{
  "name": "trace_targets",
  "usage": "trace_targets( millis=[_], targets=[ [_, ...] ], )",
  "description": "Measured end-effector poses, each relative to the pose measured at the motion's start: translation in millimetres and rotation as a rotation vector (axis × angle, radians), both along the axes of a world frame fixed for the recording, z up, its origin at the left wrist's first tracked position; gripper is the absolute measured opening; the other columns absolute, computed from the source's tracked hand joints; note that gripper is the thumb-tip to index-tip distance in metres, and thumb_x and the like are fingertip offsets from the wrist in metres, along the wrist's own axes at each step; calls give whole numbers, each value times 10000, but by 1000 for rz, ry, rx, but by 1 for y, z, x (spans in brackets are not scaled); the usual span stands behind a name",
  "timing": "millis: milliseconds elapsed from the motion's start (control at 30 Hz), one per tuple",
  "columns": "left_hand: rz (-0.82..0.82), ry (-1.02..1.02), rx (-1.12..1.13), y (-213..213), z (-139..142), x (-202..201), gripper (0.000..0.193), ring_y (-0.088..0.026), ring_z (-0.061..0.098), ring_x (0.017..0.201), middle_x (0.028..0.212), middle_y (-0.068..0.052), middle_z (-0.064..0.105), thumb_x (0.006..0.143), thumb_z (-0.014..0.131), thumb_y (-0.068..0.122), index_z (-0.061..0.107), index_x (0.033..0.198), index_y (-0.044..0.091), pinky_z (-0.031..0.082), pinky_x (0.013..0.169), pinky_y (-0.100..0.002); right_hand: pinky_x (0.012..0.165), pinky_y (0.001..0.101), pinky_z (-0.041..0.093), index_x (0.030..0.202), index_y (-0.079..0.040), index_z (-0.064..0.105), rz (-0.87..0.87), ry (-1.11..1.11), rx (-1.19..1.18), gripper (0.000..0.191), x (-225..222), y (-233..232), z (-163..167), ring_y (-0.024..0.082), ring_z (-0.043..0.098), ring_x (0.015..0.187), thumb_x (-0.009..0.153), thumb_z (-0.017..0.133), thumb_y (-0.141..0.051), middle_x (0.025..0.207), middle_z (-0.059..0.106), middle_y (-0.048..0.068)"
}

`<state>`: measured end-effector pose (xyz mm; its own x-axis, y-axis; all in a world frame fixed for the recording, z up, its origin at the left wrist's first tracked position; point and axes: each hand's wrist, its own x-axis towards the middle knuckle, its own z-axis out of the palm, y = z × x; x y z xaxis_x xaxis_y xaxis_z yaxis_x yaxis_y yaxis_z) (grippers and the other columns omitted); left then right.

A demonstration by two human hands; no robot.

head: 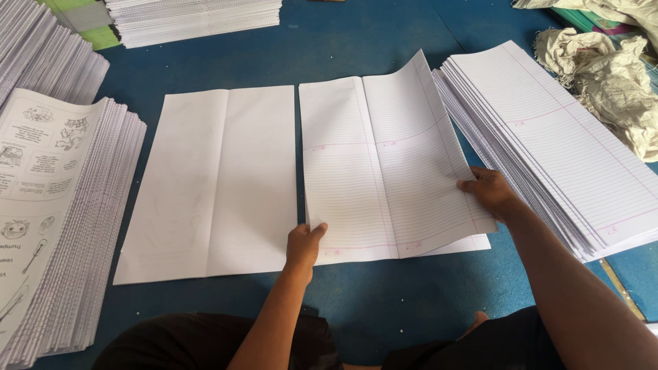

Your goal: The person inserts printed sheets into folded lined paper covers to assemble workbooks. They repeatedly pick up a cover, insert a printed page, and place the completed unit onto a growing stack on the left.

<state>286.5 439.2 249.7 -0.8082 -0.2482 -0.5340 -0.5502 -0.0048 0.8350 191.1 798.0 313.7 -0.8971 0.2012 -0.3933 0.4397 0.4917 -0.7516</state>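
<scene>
A large ruled paper sheet [384, 164] lies creased down its middle on the blue floor mat [384, 294]. My left hand [303, 244] pinches its near left corner. My right hand [488, 192] grips its right edge, which is lifted and curling off the mat. Another sheet's edge shows beneath it at the lower right. To the left lies a plain white folded sheet [216, 181], flat and untouched.
A fanned stack of ruled sheets [569, 144] sits at the right. A tall stack topped by a printed cover with drawings [48, 205] stands at the left. More paper stacks [192, 19] are at the back. Crumpled sacking [610, 75] lies far right.
</scene>
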Motion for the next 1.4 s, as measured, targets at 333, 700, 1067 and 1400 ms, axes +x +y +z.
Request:
trace_targets(
  millis=[333,700,1067,1400],
  targets=[
    [-172,274,290,49,55,-7,404,-207,693,973,979,-130,715,878,683,402,659,1054,39,541,897,-384,873,482,596,1449,-27,519,59,0,50,496,-4,2,-6,328,747,885,988,588,-197,1123,725,260],
    [-304,325,609,157,23,-38,319,-218,636,905,880,-90,653,917,708,414,601,943,115,507,873,-379,875,451,599,1433,-16,522,103,3,26,493,-8,10,-19,313,753,912,982,598,-200,1132,731,241],
    [-384,125,319,195,12,-43,330,-278,632,1065,919,-98,674,879,632,508,626,893,179,457,962,-563,877,456,595,1396,-15,571,125,-2,-11,484,-8,16,-26,335,752,930,959,609,-220,1101,739,250],
    [-372,46,422,200,12,-41,688,-346,342,1424,1437,-152,539,879,577,624,598,1327,101,273,1124,-608,916,639,482,1496,35,428,89,-80,-80,703,-16,22,-31,420,617,1103,1092,415,-540,1271,540,317]
  ],
)
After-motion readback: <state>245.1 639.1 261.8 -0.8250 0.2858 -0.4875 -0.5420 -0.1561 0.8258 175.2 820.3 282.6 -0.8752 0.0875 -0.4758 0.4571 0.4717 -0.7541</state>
